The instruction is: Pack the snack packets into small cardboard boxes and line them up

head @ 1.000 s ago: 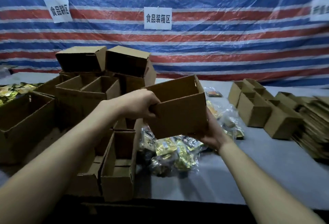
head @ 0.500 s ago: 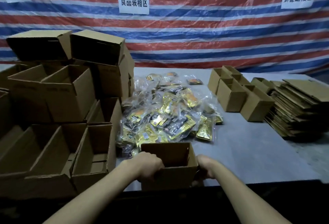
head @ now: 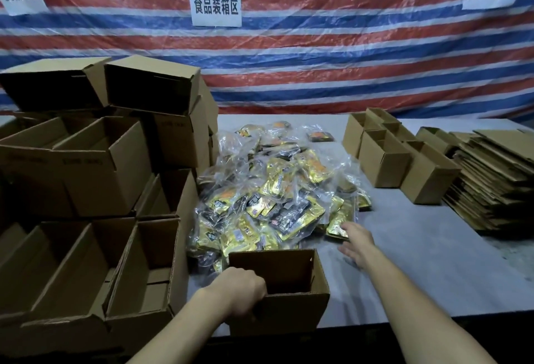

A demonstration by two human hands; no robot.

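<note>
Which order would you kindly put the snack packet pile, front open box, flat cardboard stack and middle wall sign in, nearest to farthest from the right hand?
From the right hand:
1. snack packet pile, just ahead, nearly touching
2. front open box, to its left
3. flat cardboard stack, far right
4. middle wall sign, on the tarp behind

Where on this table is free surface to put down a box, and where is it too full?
The widest bare patch of table lies right of the held box, between the packet pile, the flat cardboard stack and the near edge. A narrow strip behind the pile is bare. The left side is crowded with open boxes.
</note>
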